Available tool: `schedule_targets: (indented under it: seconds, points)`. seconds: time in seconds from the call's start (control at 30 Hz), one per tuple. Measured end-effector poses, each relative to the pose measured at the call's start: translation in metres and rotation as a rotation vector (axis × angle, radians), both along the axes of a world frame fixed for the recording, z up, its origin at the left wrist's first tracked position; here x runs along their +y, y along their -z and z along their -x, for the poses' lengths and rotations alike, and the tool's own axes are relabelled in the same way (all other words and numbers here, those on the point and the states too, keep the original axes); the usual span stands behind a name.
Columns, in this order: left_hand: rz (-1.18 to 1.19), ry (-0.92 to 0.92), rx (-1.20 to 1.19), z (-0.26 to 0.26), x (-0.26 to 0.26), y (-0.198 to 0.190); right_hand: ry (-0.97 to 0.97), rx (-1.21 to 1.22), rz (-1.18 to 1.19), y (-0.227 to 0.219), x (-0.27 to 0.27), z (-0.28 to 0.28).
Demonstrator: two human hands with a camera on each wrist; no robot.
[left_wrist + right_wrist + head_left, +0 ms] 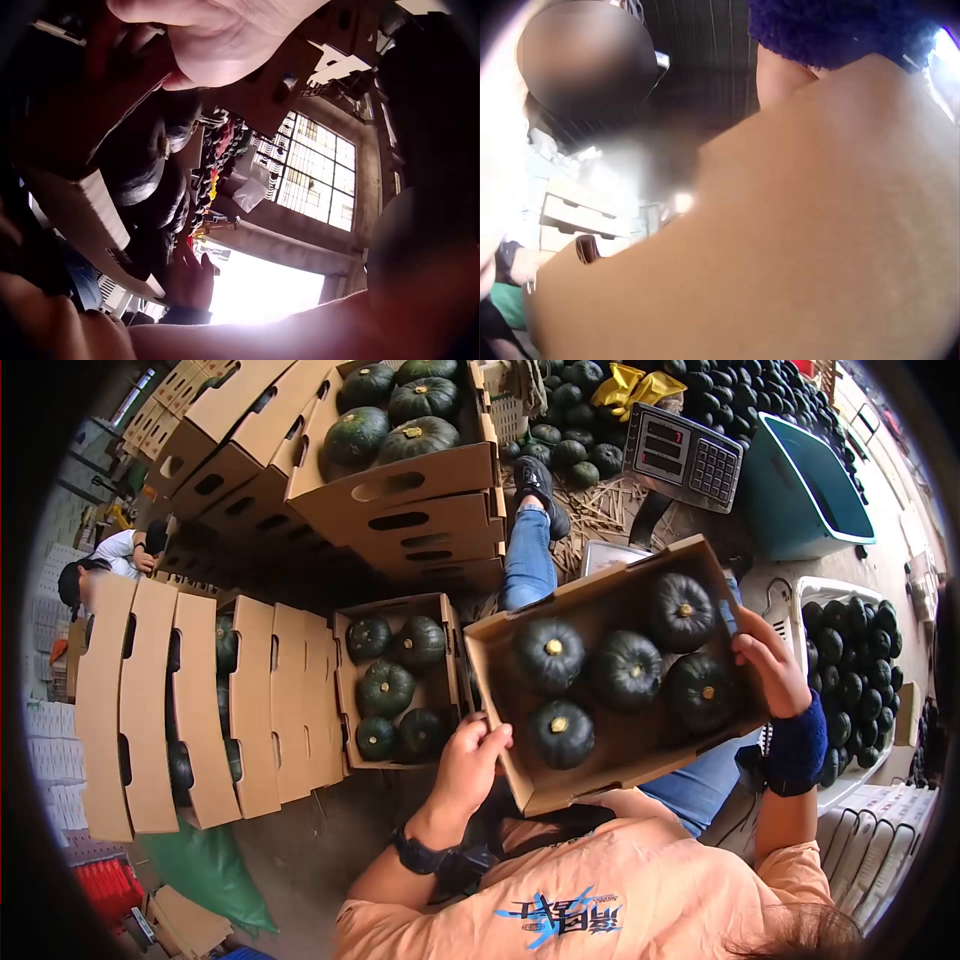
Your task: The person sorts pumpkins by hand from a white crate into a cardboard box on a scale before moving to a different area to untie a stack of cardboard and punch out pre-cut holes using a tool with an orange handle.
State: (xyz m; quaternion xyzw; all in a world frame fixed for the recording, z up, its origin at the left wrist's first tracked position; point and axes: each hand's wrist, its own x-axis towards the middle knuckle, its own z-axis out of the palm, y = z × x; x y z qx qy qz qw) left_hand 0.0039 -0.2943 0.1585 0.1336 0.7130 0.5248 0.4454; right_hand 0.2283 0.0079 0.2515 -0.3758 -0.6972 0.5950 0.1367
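A cardboard box [495,690] is held tilted in front of the body, with several dark green pumpkins [625,670] lying in it. My left hand [465,765] grips its left end, thumb at the rim. At the opposite end my right hand [772,665] holds the right side, fingers over the edge near a small blue patch. In the left wrist view the pumpkins [139,169] show beyond the left hand [232,45]. The box wall [780,225] fills most of the right wrist view and hides the right fingers.
Another box of pumpkins [386,688] stands just left, beside a row of cardboard boxes [150,710]. Ahead are stacked boxes [420,540], a scale display [683,457] and a teal bin [800,490]. A white crate [800,595] holds dark squashes. Another person [120,550] is far left.
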Motion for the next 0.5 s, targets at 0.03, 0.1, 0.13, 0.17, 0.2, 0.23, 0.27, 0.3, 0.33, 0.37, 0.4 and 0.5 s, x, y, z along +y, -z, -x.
schedule_targets:
  seconds: [0.03,0.1,0.13,0.17,0.2,0.23,0.27,0.3,0.33,0.37,0.4,0.5]
  points:
    - [-0.021,-0.12,-0.082,-0.005,-0.027,-0.005,-0.104,-0.06,0.01,0.006,-0.005,0.015]
    - [-0.03,-0.335,-0.197,-0.014,-0.075,-0.012,-0.292,-0.109,-0.087,0.008,-0.027,0.063]
    - [-0.015,-0.431,-0.233,-0.018,-0.096,-0.013,-0.389,-0.032,-0.157,0.01,-0.038,0.09]
    - [-0.001,-0.555,-0.28,-0.024,-0.111,-0.02,-0.467,-0.079,-0.282,0.016,-0.043,0.117]
    - [-0.027,-0.667,-0.302,-0.028,-0.125,-0.02,-0.51,-0.078,-0.268,0.004,-0.055,0.146]
    - [-0.095,-0.759,-0.282,-0.03,-0.134,-0.019,-0.561,0.027,-0.344,0.013,-0.058,0.175]
    - [-0.168,-0.847,-0.26,-0.03,-0.141,-0.017,-0.61,0.094,-0.291,-0.004,-0.074,0.194]
    - [-0.233,-0.87,-0.294,-0.029,-0.147,-0.013,-0.665,0.202,-0.502,0.001,-0.08,0.214]
    - [-0.26,-0.921,-0.298,-0.027,-0.149,-0.005,-0.625,0.311,-0.551,-0.011,-0.091,0.221]
    - [-0.294,-0.971,-0.303,-0.022,-0.146,0.008,-0.623,0.399,-0.509,-0.016,-0.098,0.223]
    - [-0.332,-1.019,-0.311,-0.016,-0.143,0.027,-0.622,0.488,-0.47,-0.02,-0.105,0.219]
    - [-0.106,-1.071,-0.344,0.011,-0.143,0.101,-0.566,0.448,-0.493,-0.017,-0.118,0.165]
